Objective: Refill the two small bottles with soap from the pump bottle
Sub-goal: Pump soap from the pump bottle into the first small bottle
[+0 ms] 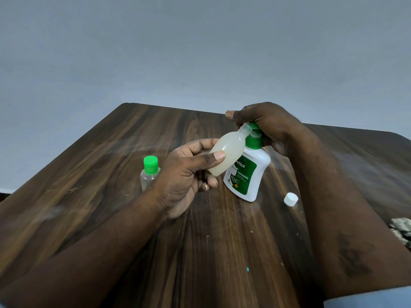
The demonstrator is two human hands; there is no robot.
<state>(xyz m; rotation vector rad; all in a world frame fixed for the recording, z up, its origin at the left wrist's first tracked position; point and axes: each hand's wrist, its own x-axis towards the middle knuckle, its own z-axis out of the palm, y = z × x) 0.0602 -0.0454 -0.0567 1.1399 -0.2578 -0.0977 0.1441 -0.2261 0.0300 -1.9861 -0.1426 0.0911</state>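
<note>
The pump bottle point(246, 174) stood near the middle of the wooden table point(111, 185), white with a green label and a green pump head; how much soap it held could not be told through its opaque wall. The right hand point(269, 127) rested on top of the pump, its fingers curled over the green head and the thumb stretched out toward ten o'clock; whether it was pressing down could not be told.

The left hand point(191, 172) held a small uncapped bottle point(229, 152), pinched between the thumb on its near side and the fingers behind it, the lower fingers curled loosely beneath; the bottle was tilted with its open neck pointing toward one o'clock and sitting right at the pump's spout. Its cloudy, see-through wall showed a pale yellowish liquid filling most of it.

At nine o'clock from the pump bottle, just past the left hand, a second small bottle point(149, 175) stood upright on the table with its green cap on; its clear body looked close to empty, though its lower part was hidden by the hand.

At four o'clock from the pump bottle, near but apart from it, a small white cap point(290, 199) lay on the table; a crumpled cloth point(401, 227) showed at the right edge.
</note>
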